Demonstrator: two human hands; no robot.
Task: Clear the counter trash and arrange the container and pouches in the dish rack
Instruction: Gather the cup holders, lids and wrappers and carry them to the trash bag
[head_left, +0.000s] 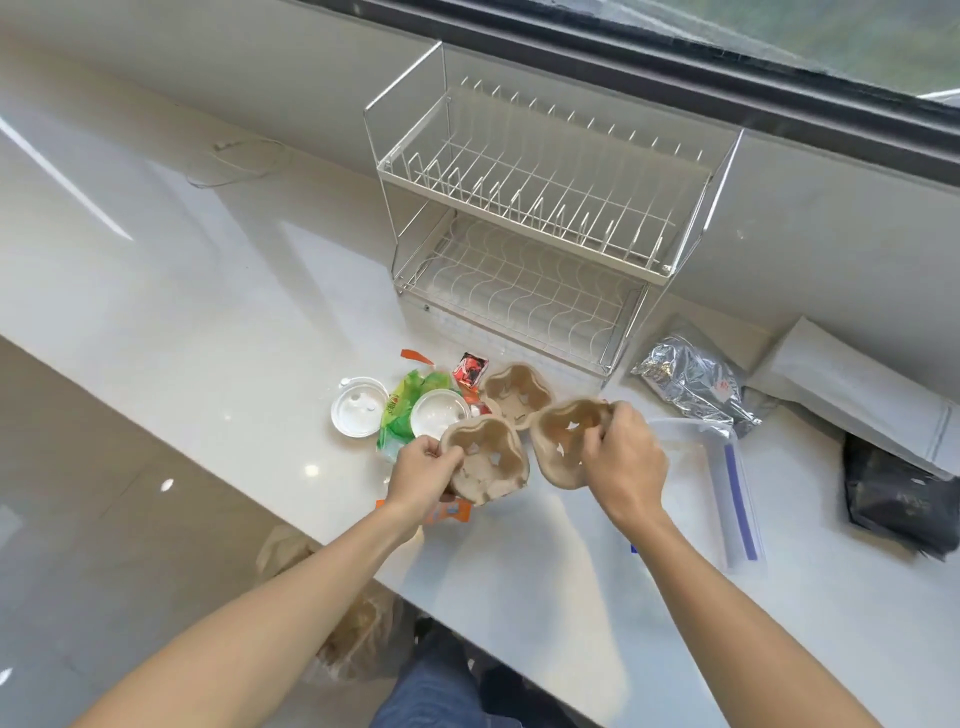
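Observation:
My left hand (423, 470) grips the near edge of a brown pulp cup holder (491, 462) at the counter's front. My right hand (623, 457) grips a second pulp cup holder (563, 434) beside it. A third pulp cup holder (517, 392) lies just behind them. To the left sit two white plastic lids (358, 408), (439, 413), a green wrapper (405, 410) and a red sachet (470, 369). An orange wrapper (449, 512) peeks out under my left wrist. The white two-tier dish rack (540, 218) stands empty behind.
A silver foil pouch (696, 382), a clear zip bag (727, 483), a black pouch (898, 493) and a white paper pouch (857, 384) lie on the counter to the right. A bag of brown trash (353, 623) sits on the floor below the counter edge.

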